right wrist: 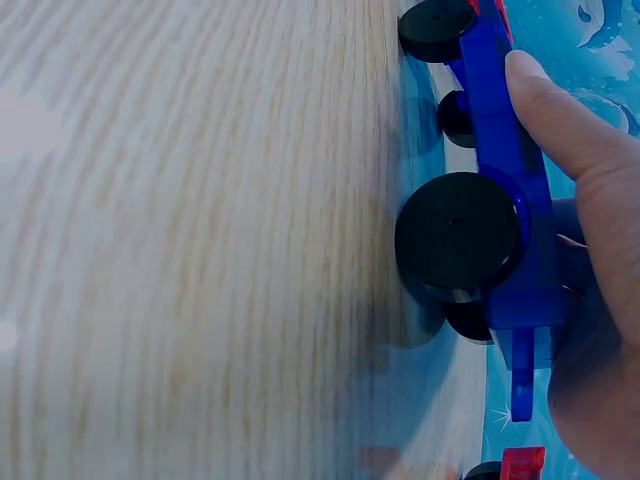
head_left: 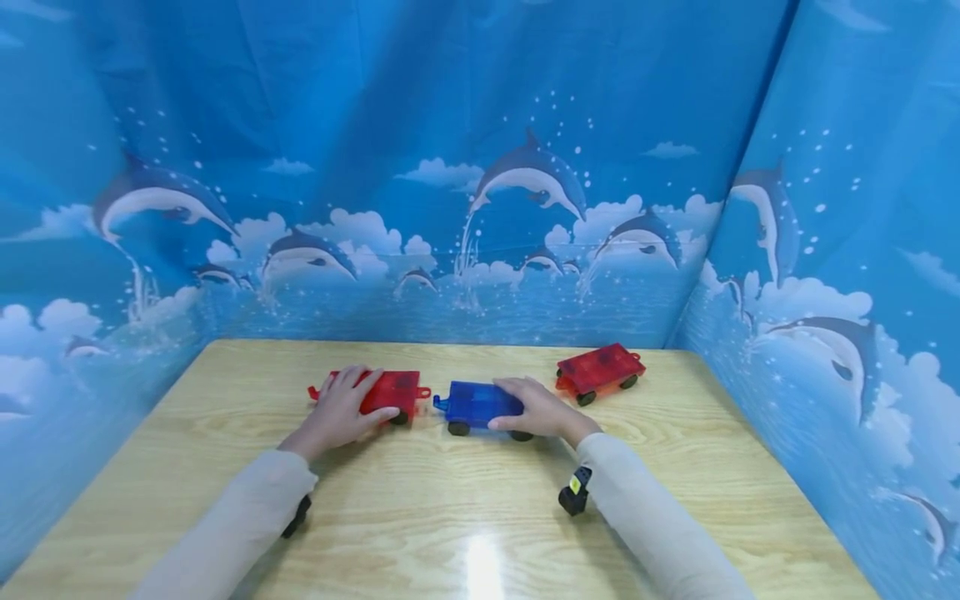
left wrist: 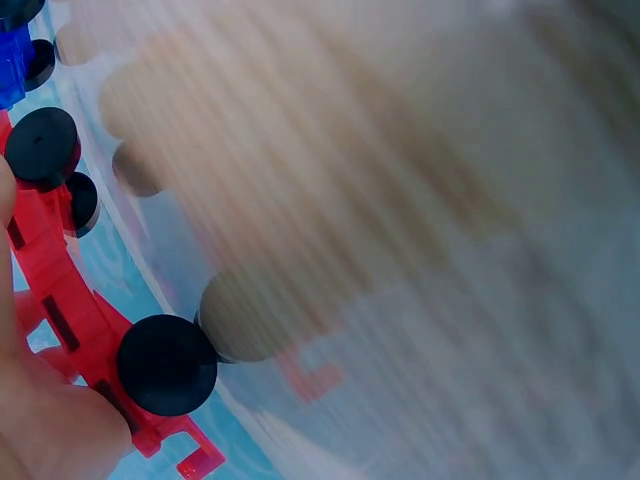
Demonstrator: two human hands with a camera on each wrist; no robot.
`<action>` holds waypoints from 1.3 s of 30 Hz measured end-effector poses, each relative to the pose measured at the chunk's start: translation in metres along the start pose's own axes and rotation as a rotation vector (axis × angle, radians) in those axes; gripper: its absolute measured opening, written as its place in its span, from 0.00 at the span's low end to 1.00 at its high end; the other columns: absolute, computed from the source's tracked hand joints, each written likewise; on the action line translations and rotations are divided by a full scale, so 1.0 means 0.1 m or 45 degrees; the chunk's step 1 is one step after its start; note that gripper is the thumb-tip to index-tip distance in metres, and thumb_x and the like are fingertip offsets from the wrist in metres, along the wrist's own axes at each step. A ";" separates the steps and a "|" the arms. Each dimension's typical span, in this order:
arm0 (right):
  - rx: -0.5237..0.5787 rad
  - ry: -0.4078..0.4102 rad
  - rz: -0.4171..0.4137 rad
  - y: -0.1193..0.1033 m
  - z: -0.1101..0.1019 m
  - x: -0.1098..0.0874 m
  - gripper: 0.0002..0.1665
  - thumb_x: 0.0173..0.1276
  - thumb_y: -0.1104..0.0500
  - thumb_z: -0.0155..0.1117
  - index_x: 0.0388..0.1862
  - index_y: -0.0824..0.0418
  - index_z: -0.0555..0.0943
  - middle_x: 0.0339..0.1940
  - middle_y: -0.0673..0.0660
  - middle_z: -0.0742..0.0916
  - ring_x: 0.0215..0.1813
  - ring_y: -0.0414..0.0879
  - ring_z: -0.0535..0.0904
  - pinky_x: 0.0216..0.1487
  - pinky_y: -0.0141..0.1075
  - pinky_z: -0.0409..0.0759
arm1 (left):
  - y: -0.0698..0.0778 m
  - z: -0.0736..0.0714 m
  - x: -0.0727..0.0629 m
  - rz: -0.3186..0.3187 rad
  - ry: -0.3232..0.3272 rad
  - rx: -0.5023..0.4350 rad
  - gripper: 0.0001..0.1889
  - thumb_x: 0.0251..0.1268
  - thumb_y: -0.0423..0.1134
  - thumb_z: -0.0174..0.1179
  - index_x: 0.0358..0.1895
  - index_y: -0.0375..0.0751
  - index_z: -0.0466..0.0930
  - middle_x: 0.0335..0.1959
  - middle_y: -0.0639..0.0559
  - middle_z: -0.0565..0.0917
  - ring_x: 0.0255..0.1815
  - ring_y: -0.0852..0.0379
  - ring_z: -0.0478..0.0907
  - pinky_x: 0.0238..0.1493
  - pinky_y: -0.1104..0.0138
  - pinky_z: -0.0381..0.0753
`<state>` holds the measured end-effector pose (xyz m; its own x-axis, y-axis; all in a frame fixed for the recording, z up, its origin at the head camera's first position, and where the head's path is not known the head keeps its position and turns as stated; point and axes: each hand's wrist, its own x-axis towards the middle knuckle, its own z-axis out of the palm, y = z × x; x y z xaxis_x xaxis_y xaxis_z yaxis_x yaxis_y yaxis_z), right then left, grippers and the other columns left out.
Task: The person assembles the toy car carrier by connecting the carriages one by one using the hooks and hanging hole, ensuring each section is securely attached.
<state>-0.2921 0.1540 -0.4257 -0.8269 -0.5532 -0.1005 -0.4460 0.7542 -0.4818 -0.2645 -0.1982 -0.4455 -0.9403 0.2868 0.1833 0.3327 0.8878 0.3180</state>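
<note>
In the head view my left hand (head_left: 341, 414) grips a red toy wagon (head_left: 399, 387) with black wheels, thumb on the near side and fingers over the top. To its right, my right hand (head_left: 538, 408) holds a blue toy wagon (head_left: 472, 403) by its right half, thumb along the near side. The red wagon's ring faces the blue wagon's hook, with a narrow gap between them. In the left wrist view the red wagon (left wrist: 62, 262) shows its hook end below. The right wrist view has the blue wagon (right wrist: 512, 170) side-on, wheels near the tabletop.
A second red toy wagon (head_left: 600, 370) stands at an angle at the back right of the wooden table (head_left: 420, 517). Behind the table and along its sides hangs a blue dolphin-print curtain (head_left: 420, 167). A small black device (head_left: 575, 491) sits at the right wrist.
</note>
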 end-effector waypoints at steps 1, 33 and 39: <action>0.001 0.000 -0.003 0.00 0.00 0.00 0.54 0.58 0.30 0.62 0.76 0.55 0.58 0.75 0.56 0.65 0.76 0.57 0.53 0.73 0.56 0.53 | 0.00 0.00 0.00 -0.003 0.002 -0.009 0.45 0.60 0.68 0.55 0.72 0.40 0.60 0.69 0.33 0.62 0.70 0.34 0.53 0.68 0.34 0.44; 0.023 0.010 0.001 -0.01 0.03 0.06 0.55 0.57 0.29 0.62 0.76 0.55 0.58 0.75 0.56 0.65 0.76 0.57 0.56 0.70 0.56 0.59 | 0.10 0.03 0.02 0.030 0.019 -0.035 0.45 0.54 0.66 0.62 0.70 0.40 0.65 0.66 0.36 0.67 0.69 0.36 0.56 0.68 0.35 0.46; 0.019 0.009 -0.014 -0.01 0.03 0.06 0.54 0.57 0.29 0.62 0.76 0.55 0.59 0.74 0.56 0.66 0.75 0.57 0.56 0.70 0.56 0.60 | 0.12 0.03 0.01 0.006 -0.002 -0.044 0.44 0.54 0.64 0.63 0.70 0.41 0.65 0.66 0.36 0.66 0.70 0.36 0.55 0.69 0.36 0.44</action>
<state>-0.2958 0.1492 -0.4283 -0.8246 -0.5587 -0.0888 -0.4499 0.7429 -0.4957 -0.2621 -0.1865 -0.4441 -0.9387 0.2916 0.1837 0.3397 0.8734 0.3489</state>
